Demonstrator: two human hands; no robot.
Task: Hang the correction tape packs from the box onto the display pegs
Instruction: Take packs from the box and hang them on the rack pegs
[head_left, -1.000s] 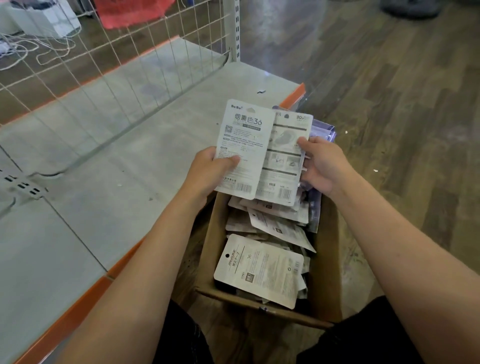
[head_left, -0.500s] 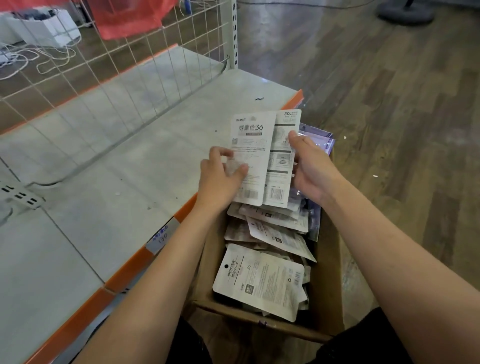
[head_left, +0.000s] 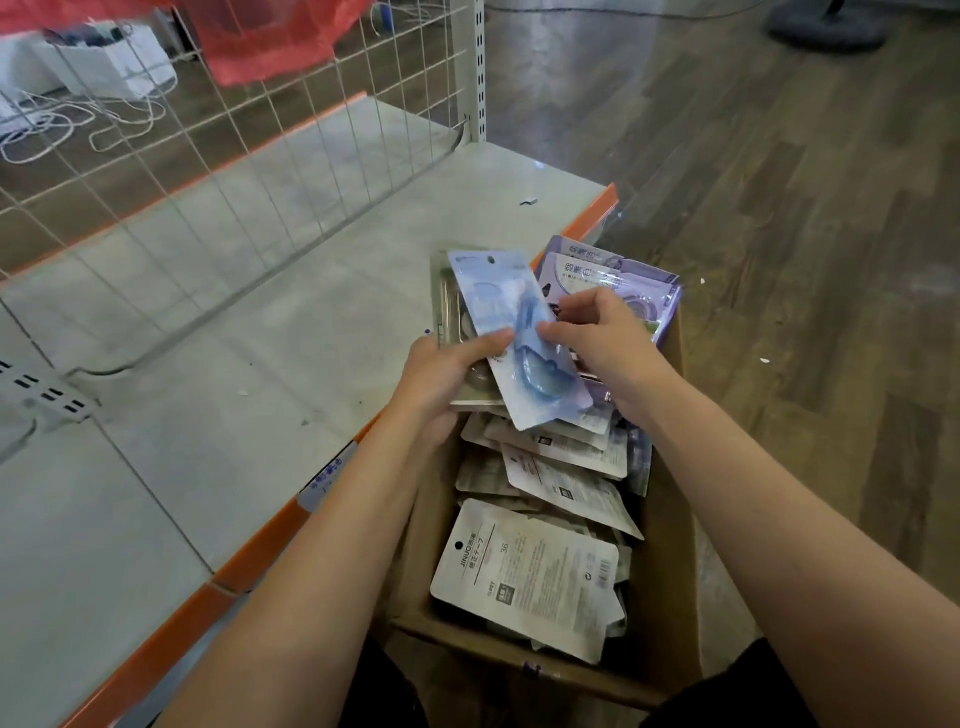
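both bare forearms reach forward and come close together at the wrists. the left hand (head_left: 441, 371) is turned palm up, its fingers curled underneath and the thumb laid flat across the top, gripping what it holds. the right hand (head_left: 605, 332) sits just beside it, back of the hand facing up, wrist bent a little, fingers (head_left: 574, 306) curled inward and pinching with the thumb. the two thumbs nearly touch.
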